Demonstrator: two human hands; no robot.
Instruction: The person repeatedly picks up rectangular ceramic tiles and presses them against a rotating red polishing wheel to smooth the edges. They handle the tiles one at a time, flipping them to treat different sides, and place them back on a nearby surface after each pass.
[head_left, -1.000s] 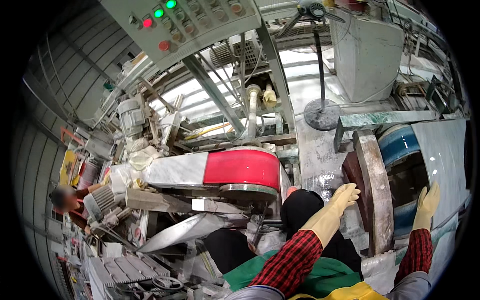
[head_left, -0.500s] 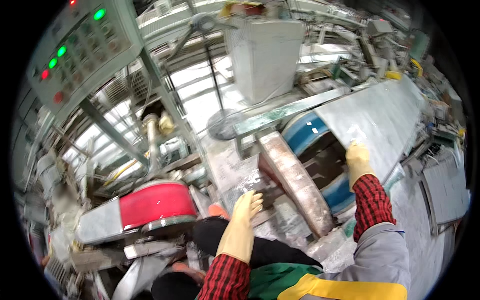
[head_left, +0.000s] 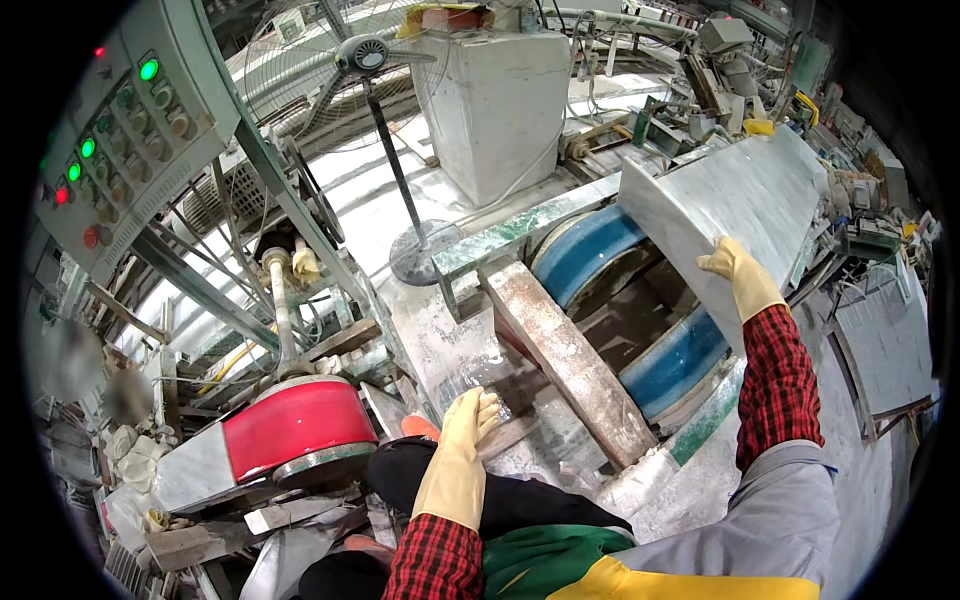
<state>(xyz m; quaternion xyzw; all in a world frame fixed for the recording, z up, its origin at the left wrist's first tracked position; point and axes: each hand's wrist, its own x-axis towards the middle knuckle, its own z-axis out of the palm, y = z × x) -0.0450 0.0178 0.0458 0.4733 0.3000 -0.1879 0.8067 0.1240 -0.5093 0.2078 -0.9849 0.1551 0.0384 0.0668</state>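
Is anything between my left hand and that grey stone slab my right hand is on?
Yes. The left hand is apart from the grey slab; a rusty beam and blue rollers lie between them. The right hand already touches the slab's edge.

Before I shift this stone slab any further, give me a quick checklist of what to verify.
1. Right hand on the grey stone slab: ok, gloved hand is on its lower edge.
2. Left hand helping carry: not ok, it is off the slab, down by the wet machine bed.
3. Slab supported underneath: cannot tell, it lies tilted above the blue roller, contact hidden.
4. Gloves on both hands: ok.
5. Rusty beam beside the roller: ok, clear of both hands.
6. Red wheel stopped: cannot tell.
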